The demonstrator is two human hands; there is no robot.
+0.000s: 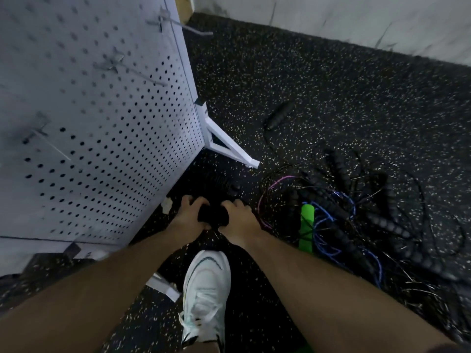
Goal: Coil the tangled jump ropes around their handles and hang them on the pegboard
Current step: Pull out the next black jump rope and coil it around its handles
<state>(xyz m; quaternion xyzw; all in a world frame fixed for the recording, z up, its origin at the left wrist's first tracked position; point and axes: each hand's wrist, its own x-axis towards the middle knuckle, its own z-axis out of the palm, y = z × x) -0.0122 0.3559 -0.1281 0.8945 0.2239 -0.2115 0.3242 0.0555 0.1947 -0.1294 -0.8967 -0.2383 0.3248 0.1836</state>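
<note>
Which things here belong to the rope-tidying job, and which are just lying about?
Job: black bundle held in left hand and right hand; tangled jump ropes; green handle; lone black handle; pegboard; its hooks.
Just there: white shoe; speckled floor; wall.

Open speckled floor (318, 80) lies ahead; the pegboard (89, 110) walls the left, tangled ropes (356, 212) crowd the right.

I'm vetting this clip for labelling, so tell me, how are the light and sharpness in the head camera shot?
Head view: dim, so the black bundle gripped by the left hand and right hand shows no detail; head view: hooks on the pegboard smeared by blur; head view: wide-angle lens enlarges the forearms.
</note>
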